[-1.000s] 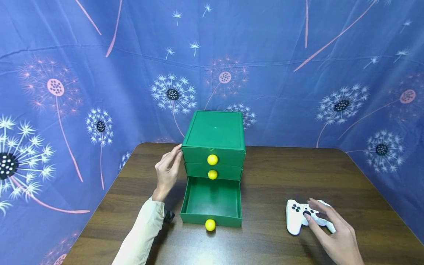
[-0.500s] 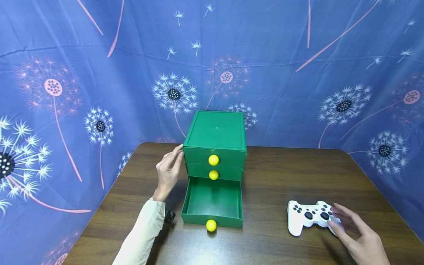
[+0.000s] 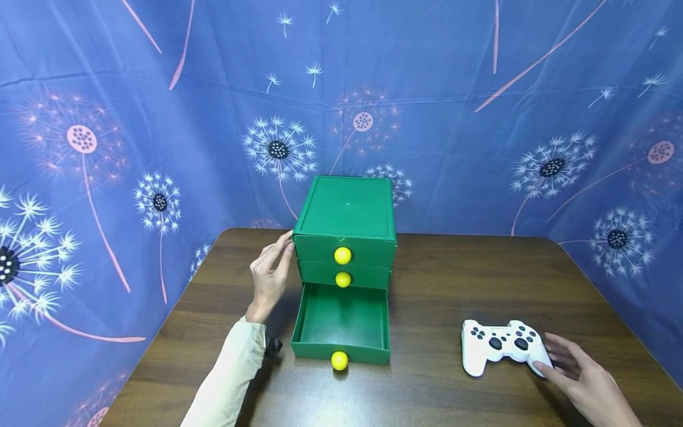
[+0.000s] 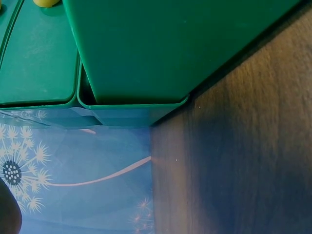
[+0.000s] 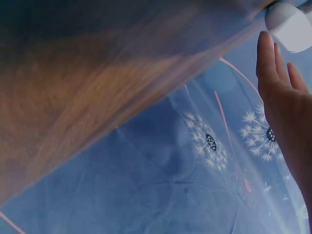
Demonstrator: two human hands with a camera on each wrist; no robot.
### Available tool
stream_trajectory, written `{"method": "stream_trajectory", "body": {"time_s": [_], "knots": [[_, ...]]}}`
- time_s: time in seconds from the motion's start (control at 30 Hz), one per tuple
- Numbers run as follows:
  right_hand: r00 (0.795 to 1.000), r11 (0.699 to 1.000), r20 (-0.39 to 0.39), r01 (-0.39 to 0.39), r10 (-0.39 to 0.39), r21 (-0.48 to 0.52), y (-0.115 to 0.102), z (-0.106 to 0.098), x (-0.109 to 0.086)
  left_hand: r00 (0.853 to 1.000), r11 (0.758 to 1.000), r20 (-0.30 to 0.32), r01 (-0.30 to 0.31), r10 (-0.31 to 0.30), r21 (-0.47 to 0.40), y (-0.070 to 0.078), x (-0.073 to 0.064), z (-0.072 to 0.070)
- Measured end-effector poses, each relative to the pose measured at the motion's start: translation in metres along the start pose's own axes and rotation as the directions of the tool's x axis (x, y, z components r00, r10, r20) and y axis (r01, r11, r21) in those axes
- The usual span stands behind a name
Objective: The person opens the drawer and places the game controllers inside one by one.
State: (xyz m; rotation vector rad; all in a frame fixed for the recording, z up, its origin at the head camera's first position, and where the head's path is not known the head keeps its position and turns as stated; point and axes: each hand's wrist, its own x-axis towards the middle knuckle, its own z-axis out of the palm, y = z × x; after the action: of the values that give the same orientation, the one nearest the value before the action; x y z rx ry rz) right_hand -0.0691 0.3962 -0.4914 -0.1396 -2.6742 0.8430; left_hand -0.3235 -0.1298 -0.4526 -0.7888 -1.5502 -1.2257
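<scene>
A green chest of drawers (image 3: 347, 207) with yellow knobs stands on the table in the head view. Its bottom drawer (image 3: 344, 320) is pulled out and bare inside; the two upper drawers are closed. My left hand (image 3: 269, 279) touches the chest's upper left side with extended fingertips. A white game controller (image 3: 496, 344) lies flat on the right. Beside its right grip is my right hand (image 3: 587, 379), thumb overlapping the grip and fingers just behind it. In the right wrist view those fingers (image 5: 267, 58) look fairly straight, close to the controller (image 5: 290, 27).
The brown wooden table (image 3: 427, 284) has rounded back corners. A blue cloth (image 3: 448, 148) with dandelion prints hangs behind it and at both sides. A small black object (image 3: 273, 347) sits at my left cuff.
My right hand has moved right from over the controller to beside its right grip, uncovering the controller's buttons and sticks. The left hand and the chest of drawers have stayed put.
</scene>
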Motion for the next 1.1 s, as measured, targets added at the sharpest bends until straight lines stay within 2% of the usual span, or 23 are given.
{"method": "stream_trajectory", "body": {"time_s": [0.2, 0.67, 1.1], "knots": [[0.999, 0.998, 0.041, -0.025, 0.027, -0.053, 0.000, 0.004, 0.005, 1.000, 1.000, 0.000, 0.002, -0.002, 0.005, -0.001, -0.001, 0.000], [1.000, 0.993, -0.014, -0.025, 0.023, -0.114, 0.000, 0.009, 0.009, 1.000, 1.000, 0.000, 0.000, 0.000, -0.003, 0.000, 0.000, 0.000], [0.998, 0.981, -0.017, -0.059, 0.057, -0.183, -0.002, 0.008, 0.011, 1.000, 1.000, 0.001, 0.002, -0.002, -0.009, -0.001, 0.001, 0.000]]}}
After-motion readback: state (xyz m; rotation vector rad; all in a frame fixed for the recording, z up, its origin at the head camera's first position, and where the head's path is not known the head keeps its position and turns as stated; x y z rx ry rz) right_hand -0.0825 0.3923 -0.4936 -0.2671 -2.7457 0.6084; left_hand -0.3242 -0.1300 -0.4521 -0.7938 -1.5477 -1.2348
